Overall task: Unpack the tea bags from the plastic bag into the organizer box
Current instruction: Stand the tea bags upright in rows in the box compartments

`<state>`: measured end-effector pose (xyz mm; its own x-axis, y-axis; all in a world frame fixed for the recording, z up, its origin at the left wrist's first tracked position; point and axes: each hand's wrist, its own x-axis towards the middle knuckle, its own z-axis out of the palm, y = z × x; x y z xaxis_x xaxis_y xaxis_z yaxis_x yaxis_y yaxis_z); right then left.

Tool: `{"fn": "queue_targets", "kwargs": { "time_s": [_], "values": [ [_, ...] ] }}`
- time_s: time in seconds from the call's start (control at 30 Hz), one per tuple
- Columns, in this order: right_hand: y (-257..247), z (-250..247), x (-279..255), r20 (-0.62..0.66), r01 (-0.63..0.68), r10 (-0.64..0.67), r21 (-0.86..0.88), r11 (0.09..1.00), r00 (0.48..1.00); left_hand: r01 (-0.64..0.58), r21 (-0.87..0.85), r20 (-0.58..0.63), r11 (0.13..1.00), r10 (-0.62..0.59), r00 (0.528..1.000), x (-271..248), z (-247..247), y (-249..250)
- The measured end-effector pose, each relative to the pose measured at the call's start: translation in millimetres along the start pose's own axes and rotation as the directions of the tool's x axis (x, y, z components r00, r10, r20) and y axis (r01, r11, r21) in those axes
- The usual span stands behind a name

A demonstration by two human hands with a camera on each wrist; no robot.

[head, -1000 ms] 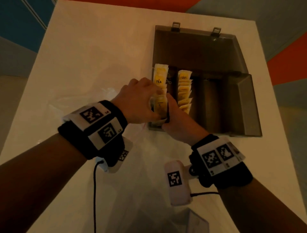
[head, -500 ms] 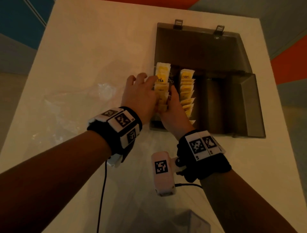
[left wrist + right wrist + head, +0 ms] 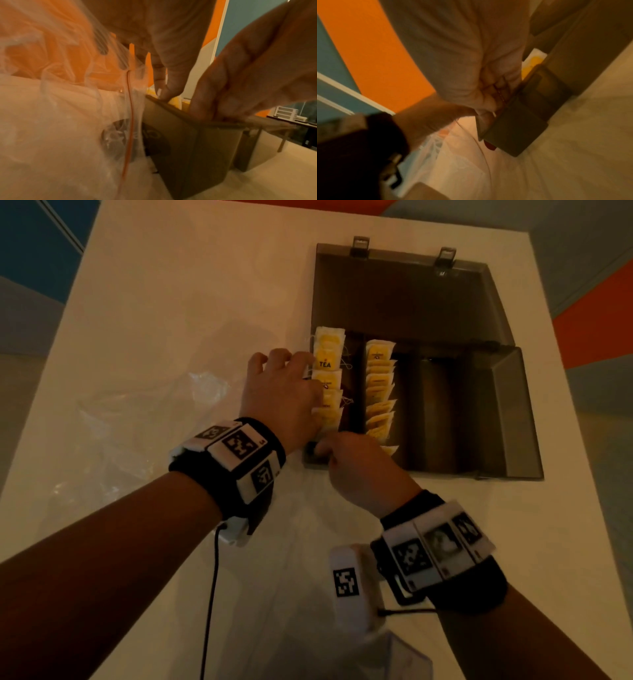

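Note:
The dark translucent organizer box (image 3: 507, 412) lies open on the white table, its lid (image 3: 404, 292) folded back. A row of yellow tea bags (image 3: 329, 378) fills its leftmost compartment and a second row (image 3: 378, 392) fills the one beside it. My left hand (image 3: 287, 385) lies along the box's left side, with its fingers (image 3: 163, 88) touching the left row near the rim. My right hand (image 3: 329, 450) curls over the box's front-left corner (image 3: 513, 128). The clear plastic bag (image 3: 137, 422) lies crumpled to the left of the box.
The two right compartments (image 3: 435, 412) of the box look dark and hold no tea bags that I can see. Plastic film (image 3: 453, 162) spreads over the table in front of the box. A clear object (image 3: 404, 659) shows at the bottom edge.
My right hand has drawn back from between the tea bag rows to the box's front-left corner. My left hand has slid farther along the left row, fingers spread.

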<state>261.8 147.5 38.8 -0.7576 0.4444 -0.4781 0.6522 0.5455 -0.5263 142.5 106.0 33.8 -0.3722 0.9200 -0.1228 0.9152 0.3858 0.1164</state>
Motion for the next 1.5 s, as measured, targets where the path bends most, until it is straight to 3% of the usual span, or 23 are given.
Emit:
{"fn": "queue_targets", "kwargs": {
  "time_s": [0.13,0.3,0.43,0.57,0.67,0.73,0.8,0.9,1.03,1.2,1.5],
  "values": [
    [-9,-5,27,0.139,-0.041,0.062,-0.152,0.987,0.988,0.084,-0.121,-0.040,0.989,-0.090,0.995,-1,-7,0],
    [-10,-13,44,0.104,-0.054,0.078,-0.213,0.976,0.992,0.175,-0.218,-0.052,0.960,-0.191,0.980,-1,-13,-4],
    [-9,-10,41,0.169,-0.018,0.064,-0.259,0.966,0.984,0.215,-0.263,-0.010,0.940,-0.226,0.974,-3,-10,-4],
    [-5,-33,28,0.169,0.002,0.006,-0.048,0.999,0.986,0.207,-0.272,-0.002,0.940,-0.216,0.976,-4,-11,-3],
    [0,-67,29,0.022,-0.035,0.033,0.087,0.996,0.999,0.141,-0.219,-0.027,0.966,-0.151,0.988,-5,-13,0],
    [6,-87,42,-0.190,-0.037,0.038,0.008,0.999,0.981,0.100,-0.172,-0.017,0.980,-0.104,0.994,-7,-12,4],
    [12,-96,65,-0.315,-0.061,-0.009,-0.212,0.975,0.949,0.079,-0.139,0.016,0.987,-0.078,0.997,-9,-10,8],
    [14,-94,95,-0.264,-0.133,-0.005,-0.501,0.855,0.964,0.055,-0.099,0.018,0.994,-0.053,0.998,-11,-7,9],
    [14,-82,114,-0.278,-0.178,0.001,-0.615,0.768,0.961,0.043,-0.006,0.020,0.999,-0.043,0.999,-6,-1,9],
    [16,-70,125,-0.255,-0.206,0.073,-0.546,0.812,0.964,0.037,0.010,-0.030,0.999,-0.037,0.999,0,3,10],
    [23,-70,119,-0.277,-0.206,0.122,-0.300,0.931,0.953,0.029,0.066,0.029,0.997,-0.031,0.999,6,11,9]
  ]
}}
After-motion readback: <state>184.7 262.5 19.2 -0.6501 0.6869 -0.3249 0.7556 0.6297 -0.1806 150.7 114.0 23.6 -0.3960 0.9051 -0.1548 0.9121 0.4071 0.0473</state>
